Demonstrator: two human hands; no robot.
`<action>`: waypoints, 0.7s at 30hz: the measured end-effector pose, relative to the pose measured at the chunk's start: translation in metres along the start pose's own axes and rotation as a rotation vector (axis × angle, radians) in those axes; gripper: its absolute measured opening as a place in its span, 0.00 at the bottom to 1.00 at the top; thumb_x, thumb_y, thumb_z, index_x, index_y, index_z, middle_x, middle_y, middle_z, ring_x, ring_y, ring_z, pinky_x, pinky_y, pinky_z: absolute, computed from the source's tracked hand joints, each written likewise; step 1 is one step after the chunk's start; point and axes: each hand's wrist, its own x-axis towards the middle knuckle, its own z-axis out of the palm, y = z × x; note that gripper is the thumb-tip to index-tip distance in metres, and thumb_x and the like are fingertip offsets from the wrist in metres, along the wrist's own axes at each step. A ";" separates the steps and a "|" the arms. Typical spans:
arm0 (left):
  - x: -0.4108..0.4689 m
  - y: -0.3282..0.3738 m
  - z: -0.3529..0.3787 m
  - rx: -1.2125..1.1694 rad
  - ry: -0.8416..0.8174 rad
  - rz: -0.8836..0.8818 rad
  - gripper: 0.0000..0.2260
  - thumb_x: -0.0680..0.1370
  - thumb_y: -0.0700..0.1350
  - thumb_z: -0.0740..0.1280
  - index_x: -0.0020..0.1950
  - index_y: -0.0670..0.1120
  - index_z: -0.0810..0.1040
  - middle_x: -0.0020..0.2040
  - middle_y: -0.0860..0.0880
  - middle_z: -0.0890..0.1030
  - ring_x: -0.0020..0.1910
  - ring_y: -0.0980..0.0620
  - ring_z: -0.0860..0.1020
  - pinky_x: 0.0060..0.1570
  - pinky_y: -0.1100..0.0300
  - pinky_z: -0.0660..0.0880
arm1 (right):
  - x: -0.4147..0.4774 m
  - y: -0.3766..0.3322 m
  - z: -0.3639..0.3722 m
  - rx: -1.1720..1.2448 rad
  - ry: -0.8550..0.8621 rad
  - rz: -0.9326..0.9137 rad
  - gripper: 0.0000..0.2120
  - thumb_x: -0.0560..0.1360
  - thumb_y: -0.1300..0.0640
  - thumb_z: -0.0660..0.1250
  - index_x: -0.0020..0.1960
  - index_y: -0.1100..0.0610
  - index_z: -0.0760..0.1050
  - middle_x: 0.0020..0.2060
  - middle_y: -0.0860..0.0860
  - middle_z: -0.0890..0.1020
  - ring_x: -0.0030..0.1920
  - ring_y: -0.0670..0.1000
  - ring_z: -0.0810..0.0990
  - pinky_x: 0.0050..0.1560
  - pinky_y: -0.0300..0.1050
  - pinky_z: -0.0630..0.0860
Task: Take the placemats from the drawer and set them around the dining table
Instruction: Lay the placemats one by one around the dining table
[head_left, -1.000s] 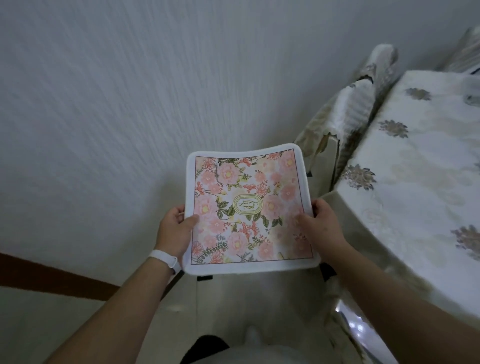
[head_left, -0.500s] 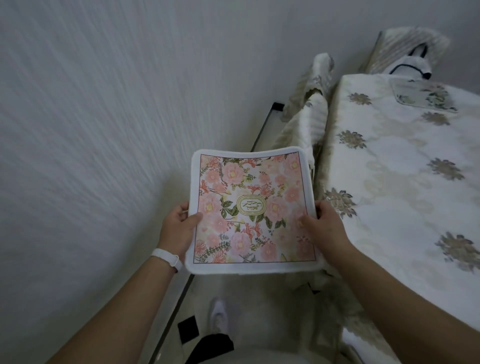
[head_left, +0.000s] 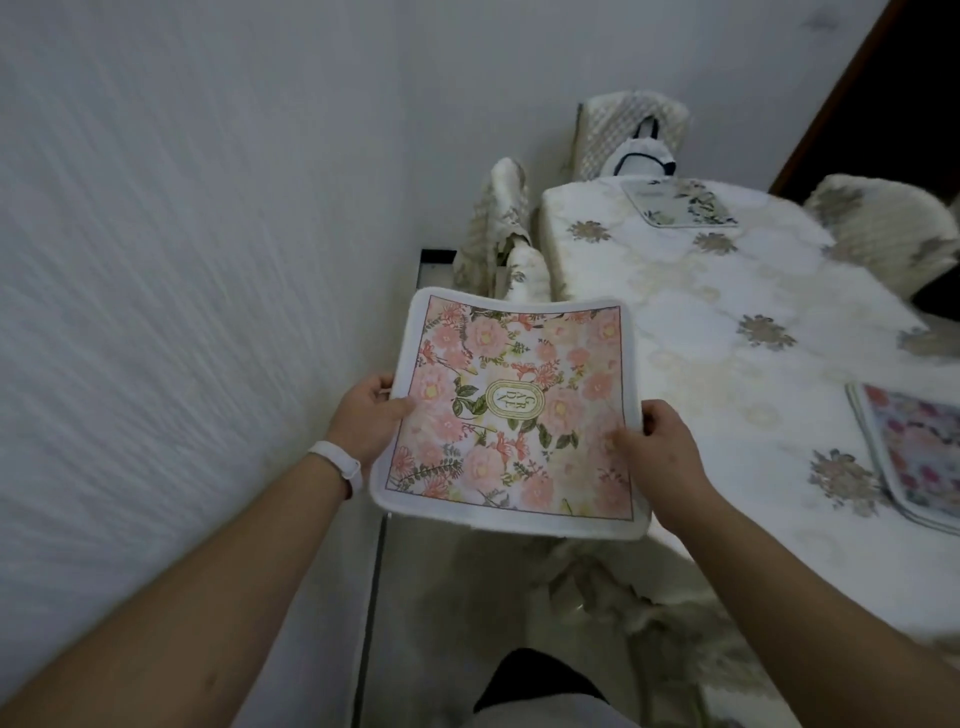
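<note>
I hold a square pink floral placemat (head_left: 511, 410) with a white border, flat and face up, in front of me. My left hand (head_left: 366, 415) grips its left edge and my right hand (head_left: 657, 457) grips its right edge. The mat hangs over the gap between the wall and the left edge of the dining table (head_left: 727, 353), which wears a cream flowered cloth. On the table lie two other placemats: a pale green one (head_left: 678, 202) at the far end and a multicoloured floral one (head_left: 914, 447) at the right edge of view.
A white textured wall (head_left: 182, 260) runs close along my left. Covered chairs stand at the table: one tucked on the left side (head_left: 501, 234), one at the far end (head_left: 628, 135), one at the right (head_left: 883, 228). A dark doorway (head_left: 909, 78) is at the top right.
My view has swung right and forward, so more of the table, its two placemats and the far chairs are now visible. Both hands keep hold of the pink placemat, now nearer the table edge.
</note>
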 end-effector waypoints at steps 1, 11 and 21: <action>0.009 0.002 0.006 0.001 -0.023 -0.009 0.07 0.78 0.38 0.67 0.56 0.43 0.76 0.49 0.42 0.83 0.43 0.42 0.83 0.44 0.47 0.81 | 0.006 -0.002 -0.003 0.004 0.019 0.011 0.07 0.77 0.60 0.64 0.55 0.54 0.72 0.47 0.51 0.80 0.45 0.51 0.80 0.38 0.47 0.77; 0.128 0.042 0.051 -0.001 -0.173 -0.035 0.09 0.78 0.39 0.68 0.58 0.43 0.76 0.52 0.40 0.83 0.47 0.38 0.83 0.50 0.36 0.79 | 0.102 -0.003 0.002 0.078 0.162 0.105 0.08 0.77 0.58 0.63 0.55 0.54 0.72 0.47 0.50 0.80 0.45 0.51 0.81 0.37 0.45 0.77; 0.257 0.112 0.087 0.038 -0.177 -0.023 0.06 0.79 0.39 0.66 0.56 0.44 0.76 0.52 0.39 0.83 0.46 0.37 0.83 0.48 0.36 0.79 | 0.242 -0.044 0.018 0.150 0.168 0.158 0.09 0.75 0.62 0.63 0.53 0.53 0.74 0.46 0.50 0.81 0.43 0.51 0.81 0.36 0.46 0.77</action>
